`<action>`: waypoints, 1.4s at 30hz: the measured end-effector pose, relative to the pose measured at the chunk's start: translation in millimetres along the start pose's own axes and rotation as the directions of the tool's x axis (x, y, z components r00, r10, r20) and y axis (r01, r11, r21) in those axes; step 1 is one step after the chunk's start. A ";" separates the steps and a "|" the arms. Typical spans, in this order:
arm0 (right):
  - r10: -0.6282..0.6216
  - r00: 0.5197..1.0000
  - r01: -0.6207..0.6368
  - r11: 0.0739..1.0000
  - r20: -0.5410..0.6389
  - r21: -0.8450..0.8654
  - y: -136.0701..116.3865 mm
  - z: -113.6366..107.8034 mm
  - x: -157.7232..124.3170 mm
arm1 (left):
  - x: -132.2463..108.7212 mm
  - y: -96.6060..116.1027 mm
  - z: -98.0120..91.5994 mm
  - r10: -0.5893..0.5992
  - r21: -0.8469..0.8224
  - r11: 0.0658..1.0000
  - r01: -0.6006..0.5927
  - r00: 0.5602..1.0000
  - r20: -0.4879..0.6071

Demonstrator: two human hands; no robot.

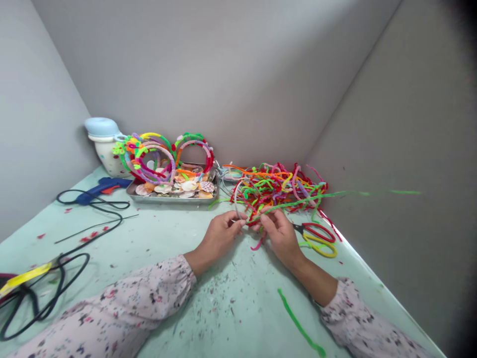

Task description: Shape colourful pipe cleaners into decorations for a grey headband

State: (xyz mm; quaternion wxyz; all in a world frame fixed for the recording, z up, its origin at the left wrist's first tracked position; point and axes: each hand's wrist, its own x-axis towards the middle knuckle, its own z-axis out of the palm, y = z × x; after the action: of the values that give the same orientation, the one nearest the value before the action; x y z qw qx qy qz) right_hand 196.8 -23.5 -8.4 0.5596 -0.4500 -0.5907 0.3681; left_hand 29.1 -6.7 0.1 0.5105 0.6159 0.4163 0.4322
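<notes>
Grey walls (223, 74) close in a pale green table (227, 313) in the head view. Near the middle of the frame, the left hand (219, 232) pinches a thin pale hoop (236, 196) near one end; just beside it, the right hand (280, 233) has its thumb and fingers closed on a long green fuzzy strip (309, 200), which trails toward the right of the frame, partly blurred. The fingertips nearly meet, so whether strip and hoop touch is hard to tell.

Behind the hands lies a tangled pile of coloured strips (268, 186); the long tail passes across it and could snag there, tugging the strip out of the pinch. The smooth-looking hoop might twist if gripped too lightly. Scissors (306, 227) lie just beside the right hand, at center right, and a sideways sweep could knock them.
</notes>
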 end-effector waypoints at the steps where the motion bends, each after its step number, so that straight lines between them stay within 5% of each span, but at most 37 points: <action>1: 0.002 1.000 -0.001 0.999 0.016 -0.032 0.8 -0.5 -0.1 | -0.1 0.6 -0.1 0.002 -0.001 1.000 -0.002 1.000 0.001; 15: -0.054 0.987 0.099 0.947 0.154 -0.304 11.1 0.3 1.3 | -0.5 0.4 -1.4 0.028 0.014 1.000 -0.028 1.000 0.010; 42: -0.034 0.984 0.098 0.924 0.175 -0.369 16.3 -1.4 0.5 | -0.8 5.3 0.5 0.006 -0.011 1.000 -0.006 1.000 -0.007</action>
State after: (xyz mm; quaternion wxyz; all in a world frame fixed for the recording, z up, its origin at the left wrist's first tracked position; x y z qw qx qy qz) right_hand 200.2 -17.9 -23.4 0.4240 -0.4966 -0.7095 0.2648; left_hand 29.7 -8.4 5.2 0.5112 0.6126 0.4140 0.4381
